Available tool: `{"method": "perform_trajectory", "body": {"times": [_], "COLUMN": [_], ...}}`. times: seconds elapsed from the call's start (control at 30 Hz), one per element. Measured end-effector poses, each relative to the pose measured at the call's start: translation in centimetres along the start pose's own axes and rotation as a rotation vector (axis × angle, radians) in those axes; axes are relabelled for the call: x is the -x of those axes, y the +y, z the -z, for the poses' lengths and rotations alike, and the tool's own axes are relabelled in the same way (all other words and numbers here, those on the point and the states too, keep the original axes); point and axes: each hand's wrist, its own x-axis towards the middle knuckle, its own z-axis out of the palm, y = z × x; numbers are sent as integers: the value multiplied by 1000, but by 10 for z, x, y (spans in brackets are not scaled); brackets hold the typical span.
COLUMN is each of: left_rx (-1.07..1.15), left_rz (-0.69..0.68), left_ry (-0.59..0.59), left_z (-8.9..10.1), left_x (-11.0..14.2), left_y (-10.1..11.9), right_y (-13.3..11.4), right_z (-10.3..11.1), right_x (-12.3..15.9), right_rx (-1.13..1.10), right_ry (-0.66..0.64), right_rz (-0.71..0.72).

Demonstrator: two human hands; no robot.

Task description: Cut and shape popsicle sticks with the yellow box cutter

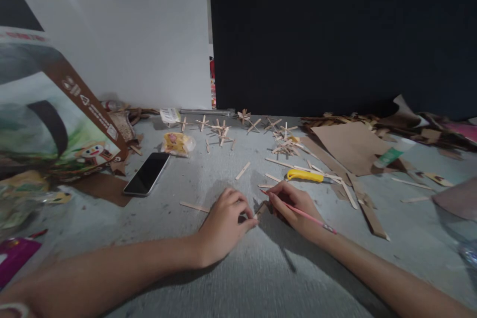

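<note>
From the head view we look down on a grey tabletop (223, 283), with our two bare hands near each other. Our left hand (227, 223) rests low, thumb and index fingers pinching the near end of a short wooden stick (261, 210), which lies between the two hands. Our right hand (294, 208) has its fingers pressed together around a pink pencil (307, 215); the tip points away from us and to the left, and the back end slants over the wrist. We cannot tell whether the right fingers also touch the stick's far end.

Just beyond the left hand we see a loose stick (243, 171), and another stick (194, 206) runs out from behind that hand on its left. A yellow cutter (305, 175) lies beyond the right hand, among scattered sticks. Farther back, crossed sticks (202, 122) are spread in a rough row, with a small heap (286, 148) to the right.

On the left we have a black-screened phone (147, 175), a yellow wrapped packet (177, 144) near it, and a large printed bag (40, 109). On the right lie a brown cardboard sheet (346, 146) and a green-labelled tube (391, 155).
</note>
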Motion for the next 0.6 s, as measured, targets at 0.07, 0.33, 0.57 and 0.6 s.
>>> {"method": "perform_trajectory", "body": {"times": [0.07,0.33,0.57,0.6], "left_rx": [19,-96,-281,-303], "left_rz": [9,-31,-5,10], "left_ry": [-3,-29,-91,-94], "left_z": [0,1,1,3], "left_x": [0,2,-1,-3], "left_y": [0,4,7,6], "right_y": [0,-3,10,12], "right_z": [0,-1,4,6], "right_x": [0,-1,-3,-4], "right_rx": [5,67,302,353], "right_ry": [3,53,159,145], "right_rz": [-2,23,200,244]}}
